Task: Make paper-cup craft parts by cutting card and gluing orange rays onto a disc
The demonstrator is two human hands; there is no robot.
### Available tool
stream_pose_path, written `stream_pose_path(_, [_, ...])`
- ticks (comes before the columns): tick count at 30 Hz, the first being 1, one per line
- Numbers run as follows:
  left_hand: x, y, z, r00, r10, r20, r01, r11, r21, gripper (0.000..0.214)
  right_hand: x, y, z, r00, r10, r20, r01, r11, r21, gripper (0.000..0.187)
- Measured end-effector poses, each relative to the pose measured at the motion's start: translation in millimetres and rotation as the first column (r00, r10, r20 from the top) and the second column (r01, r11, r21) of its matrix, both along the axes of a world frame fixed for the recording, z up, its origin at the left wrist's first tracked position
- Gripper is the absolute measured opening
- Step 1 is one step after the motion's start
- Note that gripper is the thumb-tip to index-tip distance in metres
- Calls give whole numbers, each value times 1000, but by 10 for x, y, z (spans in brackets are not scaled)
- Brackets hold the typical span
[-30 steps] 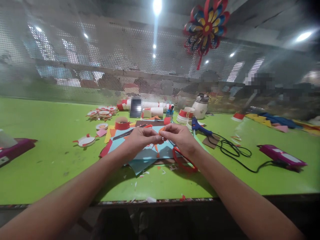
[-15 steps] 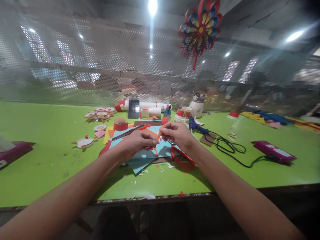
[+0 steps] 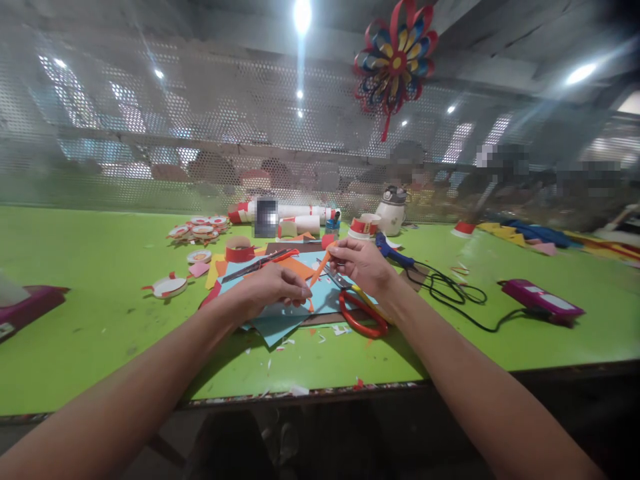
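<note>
Orange paper strip, where is it?

Mid-view, slanting above the light-blue sheet, its upper end pinched by the right hand at three o'clock

And the left hand?

Between eight and nine o'clock from the strip, fingers drawn narrow near its lower tip; whether they grip anything, I cannot tell

Around it?

Scissors at four o'clock, blue glue gun at three, red ring at nine

Green table beneath paper sheets
</note>
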State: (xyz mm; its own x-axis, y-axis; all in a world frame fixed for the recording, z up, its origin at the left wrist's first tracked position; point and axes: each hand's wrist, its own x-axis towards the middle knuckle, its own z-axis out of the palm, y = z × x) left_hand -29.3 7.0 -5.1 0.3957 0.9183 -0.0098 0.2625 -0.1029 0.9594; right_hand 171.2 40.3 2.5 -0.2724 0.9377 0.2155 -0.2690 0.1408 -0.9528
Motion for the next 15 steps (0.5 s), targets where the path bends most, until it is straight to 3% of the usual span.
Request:
stream_pose_path(6, [-67,45,33,997,23,-72,-21,999,36,18,29,13,21,999,41,-26,-42,999,-32,24])
stream_pose_path(10, [-82,85,26,989,74,130,-72,997,-15,42,-37,-41,-7,994,109,-2,-109,992,-58,24])
stream_pose_path(12, [-62,76,17,976,43,214,-29,997,-72,38,-86,-69,-41,990,139,18,-138,988,-66,24])
stream_pose_path(15, [-22,45,0,978,-11,210,32,995,-94,23,-153,-96,-94,985,165,51,-161,985,-66,23])
